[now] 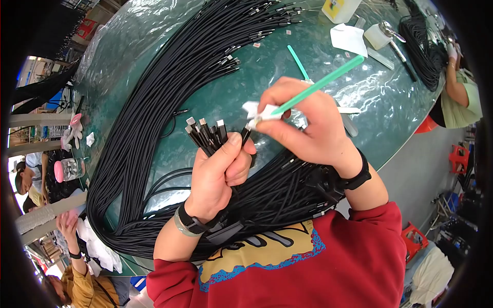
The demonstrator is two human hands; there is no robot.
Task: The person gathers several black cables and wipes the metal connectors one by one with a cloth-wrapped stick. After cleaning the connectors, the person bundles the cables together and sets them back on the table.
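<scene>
My left hand (pixel 221 167) is closed round a small bunch of black cables, their metal-tipped connectors (pixel 205 134) pointing up and away from me. One connector (pixel 246 134) stands apart from the others, at the fingers' right side. There my right hand (pixel 316 123) pinches a white wipe (pixel 268 113) against or right beside its tip; the fingers hide the exact contact. A flat green stick (pixel 328 82) slants up to the right from the wipe, held in the same hand. Under my forearms runs a thick bundle of black cables (pixel 272 190), which curves round on the left into a long sheaf (pixel 149 92).
Beyond my right hand lie another green stick (pixel 297 60), white paper (pixel 349 40), a metal-topped bottle (pixel 377 37) and a white jug (pixel 340 9). A pink-lidded jar (pixel 72 169) stands at left. Co-workers sit on both sides; one hand (pixel 452 54) is near cables at right.
</scene>
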